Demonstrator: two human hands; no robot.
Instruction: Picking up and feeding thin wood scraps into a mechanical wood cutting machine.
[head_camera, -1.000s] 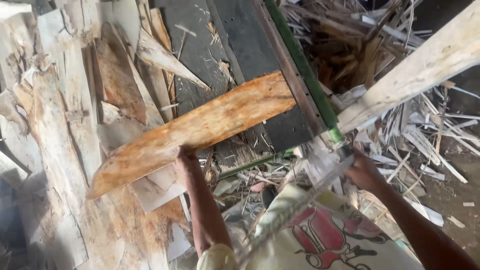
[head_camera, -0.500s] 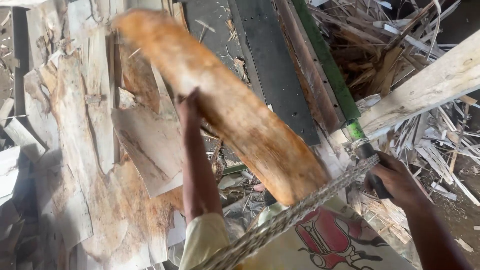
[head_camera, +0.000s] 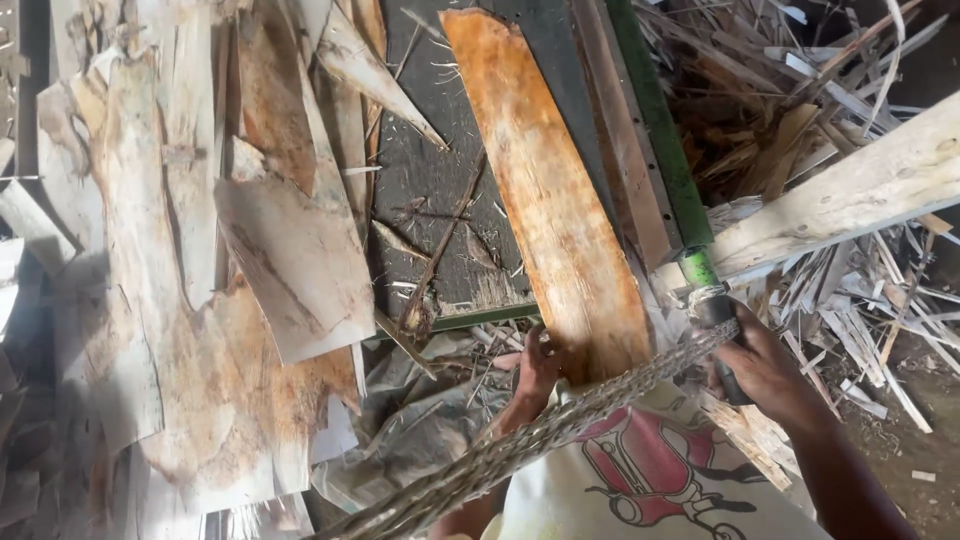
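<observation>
A long orange-brown strip of wood veneer (head_camera: 545, 190) lies lengthwise on a dark flat bed (head_camera: 430, 170), beside a green rail (head_camera: 660, 140). My left hand (head_camera: 535, 375) grips the strip's near end from the left side. My right hand (head_camera: 765, 365) is closed around a dark handle at the near end of the green rail, where a braided grey rope (head_camera: 560, 425) is tied and runs down to the lower left. A white cloth with a red print (head_camera: 650, 480) covers my lap.
Pale veneer sheets (head_camera: 290, 250) lie piled at the left. Thin wood offcuts and slivers (head_camera: 860, 290) heap at the right under a slanted pale plank (head_camera: 850, 195). Crumpled grey sacking (head_camera: 420, 430) sits below the bed.
The veneer strip swung from lying across the bed to lying lengthwise along the green rail. My left hand moved down to its near end. My right hand stayed at the handle.
</observation>
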